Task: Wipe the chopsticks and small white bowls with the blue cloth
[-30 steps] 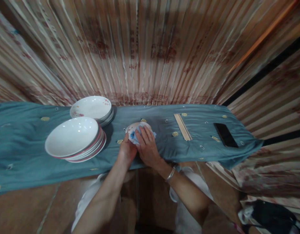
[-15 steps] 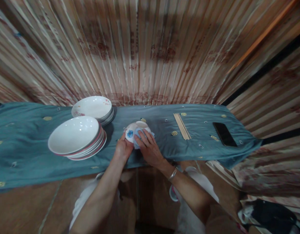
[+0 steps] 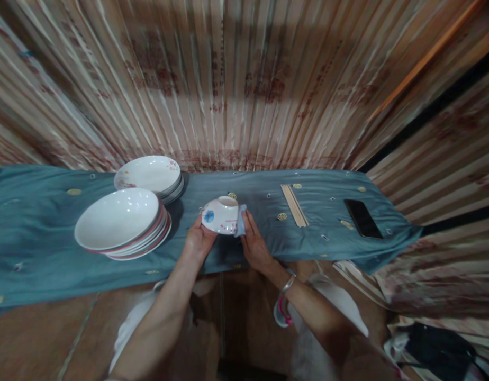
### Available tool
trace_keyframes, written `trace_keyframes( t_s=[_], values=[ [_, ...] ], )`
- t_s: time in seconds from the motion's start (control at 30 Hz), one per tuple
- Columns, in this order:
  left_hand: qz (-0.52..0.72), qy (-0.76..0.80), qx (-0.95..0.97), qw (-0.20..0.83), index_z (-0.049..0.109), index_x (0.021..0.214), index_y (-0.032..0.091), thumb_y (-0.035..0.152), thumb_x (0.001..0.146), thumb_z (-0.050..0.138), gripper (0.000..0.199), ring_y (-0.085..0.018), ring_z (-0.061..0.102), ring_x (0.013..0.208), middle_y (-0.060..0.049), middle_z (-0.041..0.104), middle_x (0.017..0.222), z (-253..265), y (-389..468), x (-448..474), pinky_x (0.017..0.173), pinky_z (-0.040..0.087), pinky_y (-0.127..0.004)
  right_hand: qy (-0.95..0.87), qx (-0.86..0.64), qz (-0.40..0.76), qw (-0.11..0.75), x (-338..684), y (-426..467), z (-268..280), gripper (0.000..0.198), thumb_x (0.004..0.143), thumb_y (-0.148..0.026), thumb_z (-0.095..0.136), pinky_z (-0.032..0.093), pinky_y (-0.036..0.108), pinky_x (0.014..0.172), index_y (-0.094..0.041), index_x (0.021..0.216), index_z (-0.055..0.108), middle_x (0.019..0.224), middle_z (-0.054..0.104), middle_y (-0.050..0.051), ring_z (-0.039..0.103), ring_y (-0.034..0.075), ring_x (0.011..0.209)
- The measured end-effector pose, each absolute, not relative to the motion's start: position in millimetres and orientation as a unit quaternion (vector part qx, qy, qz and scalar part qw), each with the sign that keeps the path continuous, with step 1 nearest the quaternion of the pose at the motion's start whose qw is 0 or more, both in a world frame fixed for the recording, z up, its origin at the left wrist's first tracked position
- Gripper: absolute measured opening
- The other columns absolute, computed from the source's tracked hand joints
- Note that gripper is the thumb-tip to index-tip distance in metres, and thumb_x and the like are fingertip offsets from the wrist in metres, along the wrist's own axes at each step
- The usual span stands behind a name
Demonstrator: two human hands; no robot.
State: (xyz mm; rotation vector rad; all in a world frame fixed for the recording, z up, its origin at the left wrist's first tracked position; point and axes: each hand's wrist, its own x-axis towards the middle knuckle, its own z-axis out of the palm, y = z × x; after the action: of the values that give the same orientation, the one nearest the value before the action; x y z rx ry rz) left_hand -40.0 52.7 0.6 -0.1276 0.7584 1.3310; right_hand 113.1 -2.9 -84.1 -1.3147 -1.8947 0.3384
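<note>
A small white bowl [image 3: 223,218] with a blue flower and pink marks is held bottom-up above the table, its foot ring toward the top. My left hand [image 3: 197,241] grips its left side, fingers partly hidden behind the bowl. On the right side, my right hand [image 3: 255,243] presses a pale blue cloth [image 3: 241,221] against the bowl's rim area. The fingers of that hand are together around the cloth. Just left of my hands stands a stack of white bowls [image 3: 117,219] with pinkish-red rims. Behind it is a stack of flower-patterned plates [image 3: 147,174].
The table wears a teal cloth [image 3: 260,185] with yellow motifs. To the right lie several wooden chopsticks [image 3: 294,205] and a black phone [image 3: 362,218]. A pleated curtain [image 3: 244,106] hangs along the table's far edge. A dark bag [image 3: 438,346] sits on the floor at lower right.
My right hand and the cloth have moved from the bowl's front to its right side, uncovering the pink marks. My left hand still holds the bowl.
</note>
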Motion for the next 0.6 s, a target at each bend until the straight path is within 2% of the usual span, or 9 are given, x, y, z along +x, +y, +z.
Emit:
trace_keyframes(
  t_s=[0.13,0.27,0.5,0.6],
  values=[
    [0.599,0.348,-0.056,0.719,0.06,0.122,0.012,0.019,0.098,0.032,0.037,-0.015,0.07,0.06,-0.007,0.076,0.08,2.0,51.5,-39.9,0.076,0.058,-0.029,-0.704,-0.532,0.205,0.423,115.2,-1.2,-89.7,0.059,0.099,-0.028,0.03,0.024,0.041,0.119,-0.018,0.153,0.01,0.159,0.019,0.01,0.016,0.018,0.147],
    [0.579,0.372,-0.006,0.725,0.063,0.116,0.012,0.02,0.097,0.035,0.034,-0.016,0.069,0.059,-0.004,0.073,0.069,0.8,46.2,-38.5,0.081,0.057,-0.032,-0.646,-0.552,0.248,0.466,115.0,2.6,-88.2,0.057,0.099,-0.041,0.03,0.03,0.044,0.115,-0.015,0.15,0.026,0.152,0.036,0.014,0.033,0.02,0.141],
    [0.575,0.37,0.169,0.71,0.069,0.09,0.012,0.02,0.082,0.065,0.012,-0.017,0.069,0.07,-0.006,0.074,0.076,-2.7,28.2,-35.0,0.078,0.055,-0.028,-0.509,-0.563,0.373,0.534,121.7,26.3,-76.4,0.064,0.093,-0.063,0.028,0.039,0.042,0.109,-0.018,0.129,0.056,0.131,0.061,0.01,0.053,0.021,0.127],
    [0.551,0.38,0.227,0.708,0.07,0.088,0.013,0.028,0.073,0.074,0.021,-0.018,0.07,0.074,-0.006,0.074,0.079,-0.9,22.6,-33.0,0.074,0.055,-0.026,-0.431,-0.541,0.449,0.566,128.9,41.8,-73.8,0.068,0.086,-0.072,0.036,0.045,0.041,0.103,-0.019,0.118,0.064,0.12,0.068,0.008,0.058,0.023,0.12]
  ],
)
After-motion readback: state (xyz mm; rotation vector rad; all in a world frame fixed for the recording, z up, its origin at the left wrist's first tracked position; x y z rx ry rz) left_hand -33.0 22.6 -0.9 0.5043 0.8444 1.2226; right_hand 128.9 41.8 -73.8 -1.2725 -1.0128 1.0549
